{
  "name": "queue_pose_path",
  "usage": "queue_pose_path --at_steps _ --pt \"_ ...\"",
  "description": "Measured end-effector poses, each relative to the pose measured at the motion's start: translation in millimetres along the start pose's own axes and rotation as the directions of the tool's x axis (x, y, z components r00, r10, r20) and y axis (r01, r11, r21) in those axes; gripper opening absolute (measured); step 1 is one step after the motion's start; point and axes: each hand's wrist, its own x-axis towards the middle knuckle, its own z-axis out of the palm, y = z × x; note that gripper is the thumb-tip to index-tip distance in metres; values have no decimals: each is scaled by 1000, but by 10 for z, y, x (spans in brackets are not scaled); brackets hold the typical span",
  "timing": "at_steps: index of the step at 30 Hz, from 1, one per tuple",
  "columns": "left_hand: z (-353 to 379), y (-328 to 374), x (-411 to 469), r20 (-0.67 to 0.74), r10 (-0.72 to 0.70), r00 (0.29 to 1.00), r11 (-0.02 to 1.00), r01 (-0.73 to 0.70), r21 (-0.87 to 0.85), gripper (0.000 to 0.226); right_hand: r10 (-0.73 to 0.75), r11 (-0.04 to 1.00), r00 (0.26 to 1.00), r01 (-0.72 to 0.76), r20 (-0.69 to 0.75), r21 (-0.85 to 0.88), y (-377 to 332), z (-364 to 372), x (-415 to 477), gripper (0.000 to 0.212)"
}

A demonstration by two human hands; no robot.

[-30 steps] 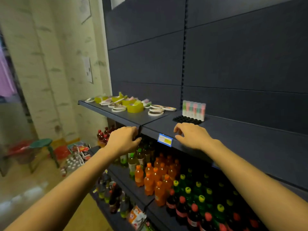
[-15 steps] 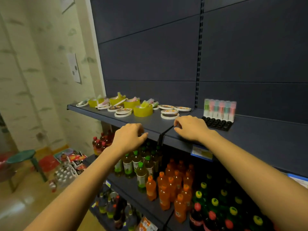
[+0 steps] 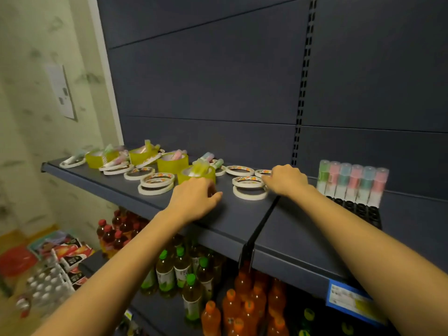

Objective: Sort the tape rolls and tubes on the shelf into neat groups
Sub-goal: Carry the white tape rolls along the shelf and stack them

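On the dark shelf (image 3: 242, 220) lie several flat white tape rolls (image 3: 155, 183) and several wide yellow tape rolls (image 3: 172, 163), with pastel tubes (image 3: 208, 156) scattered on and inside them. A stack of two white rolls (image 3: 248, 189) sits near the shelf joint. My right hand (image 3: 288, 181) is beside that stack, its bent fingertips touching the stack's right rim. My left hand (image 3: 194, 200) rests on the shelf just in front of the nearest yellow roll (image 3: 196, 174), fingers loosely curled and holding nothing.
A row of pastel tubes (image 3: 352, 184) stands upright in a black tray (image 3: 358, 209) at the right. Drink bottles (image 3: 184, 270) fill the shelf below. Boxes and packs (image 3: 60, 260) lie on the floor at the left. A blue price tag (image 3: 351, 301) hangs on the shelf edge.
Both hands have moved from the shelf's front edge further in, up to the tape rolls. The view has come closer to the shelf.
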Motion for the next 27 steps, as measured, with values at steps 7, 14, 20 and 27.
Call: queue_pose_path --at_steps 7,14,20,27 --pt "100 -221 468 37 134 990 991 -134 -2 32 126 978 984 -103 123 -182 -110 224 456 54" --pt "148 -286 843 126 318 940 947 -320 0 34 193 970 965 -159 181 -185 -196 86 569 42" --pt "306 -147 1043 154 447 881 874 -467 132 34 304 950 948 -294 98 -109 -117 -128 337 37" --pt "572 33 1322 275 457 846 839 -512 182 31 426 903 905 -426 -11 -51 22 -253 -181 40"
